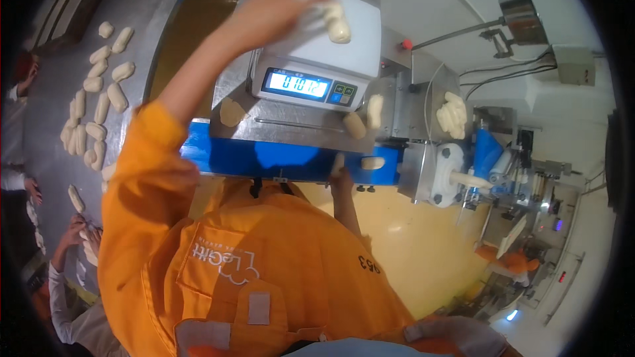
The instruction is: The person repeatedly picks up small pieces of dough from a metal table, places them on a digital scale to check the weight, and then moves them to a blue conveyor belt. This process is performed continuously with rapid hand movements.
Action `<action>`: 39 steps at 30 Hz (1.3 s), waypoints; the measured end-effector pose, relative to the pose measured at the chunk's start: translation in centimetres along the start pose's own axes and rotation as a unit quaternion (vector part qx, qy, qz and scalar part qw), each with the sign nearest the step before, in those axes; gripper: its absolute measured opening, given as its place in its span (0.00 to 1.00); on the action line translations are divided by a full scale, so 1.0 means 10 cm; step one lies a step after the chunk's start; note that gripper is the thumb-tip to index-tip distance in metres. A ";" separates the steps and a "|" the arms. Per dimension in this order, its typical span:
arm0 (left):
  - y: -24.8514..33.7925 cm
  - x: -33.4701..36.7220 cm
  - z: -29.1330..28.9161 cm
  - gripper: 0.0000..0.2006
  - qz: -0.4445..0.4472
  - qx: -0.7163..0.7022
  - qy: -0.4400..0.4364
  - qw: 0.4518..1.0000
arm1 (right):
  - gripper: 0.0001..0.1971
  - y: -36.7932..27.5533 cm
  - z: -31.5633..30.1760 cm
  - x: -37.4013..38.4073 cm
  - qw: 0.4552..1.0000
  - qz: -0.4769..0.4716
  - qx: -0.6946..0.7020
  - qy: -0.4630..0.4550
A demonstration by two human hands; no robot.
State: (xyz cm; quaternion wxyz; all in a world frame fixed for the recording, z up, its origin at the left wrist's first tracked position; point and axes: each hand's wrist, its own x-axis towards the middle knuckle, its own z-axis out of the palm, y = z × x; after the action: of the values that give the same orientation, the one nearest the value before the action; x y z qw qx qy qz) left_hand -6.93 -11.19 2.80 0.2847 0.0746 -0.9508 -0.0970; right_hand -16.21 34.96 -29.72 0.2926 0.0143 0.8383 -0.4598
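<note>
- Dough piece [338, 28] over the scale plate [301, 49], nearer its right edge
- long axis points roughly at the display [297, 84] edge
- left hand [291, 5] at its far end, too blurry to tell the grip
- right hand [342, 184]: can't tell either

Left hand [291, 3]: fingers motion-blurred over the scale [311, 56]; grip on the dough piece [339, 30] unresolved. Right hand [342, 182]: small, shaded, finger placement indistinct; arm partly hidden behind orange garment [284, 251]. Table [149, 0] at left cut by dark fisheye rim. Distant orange-clad person [506, 261]: details too small to tell.
</note>
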 end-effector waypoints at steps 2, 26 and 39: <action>-0.02 0.28 0.53 0.20 0.135 0.042 0.013 0.990 | 0.20 -0.21 -0.44 -0.14 0.902 0.193 0.383 -0.057; -0.85 -5.32 -3.05 0.21 -0.716 0.212 0.155 0.647 | 0.31 -0.38 -0.47 -0.03 0.940 -0.002 -0.075 0.333; 0.43 0.06 0.19 0.41 -0.338 0.010 -0.135 0.931 | 0.20 0.56 -0.58 0.97 0.980 0.040 0.196 0.020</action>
State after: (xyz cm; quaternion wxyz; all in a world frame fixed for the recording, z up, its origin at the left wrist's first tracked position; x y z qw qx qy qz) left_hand -8.84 -6.90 2.48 0.1035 0.3805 -0.8997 -0.1871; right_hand -25.37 40.33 -36.49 0.2856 0.1143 0.7367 -0.6022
